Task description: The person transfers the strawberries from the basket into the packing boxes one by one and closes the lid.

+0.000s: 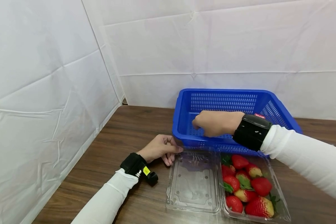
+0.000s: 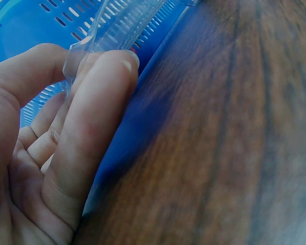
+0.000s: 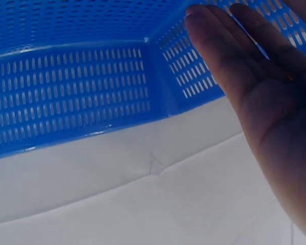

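My left hand (image 1: 163, 148) pinches the outer edge of the clear plastic lid (image 1: 196, 183) between thumb and fingers; in the left wrist view that lid corner (image 2: 84, 51) shows between them. Joined to the lid on its right is the clear punnet, holding several red strawberries (image 1: 242, 191), some with pale yellow patches and green leaves. My right hand (image 1: 215, 123) is over the blue plastic basket (image 1: 235, 139), back upward. From the right wrist view, its fingers (image 3: 224, 56) look mostly straight and I see nothing held; part of the thumb side is cut off.
The basket has slotted walls and stands behind the punnet, close to the white sheet (image 1: 229, 43) at the back. Another white sheet (image 1: 44, 93) borders the left side. All stands on a dark wood table (image 1: 140, 121).
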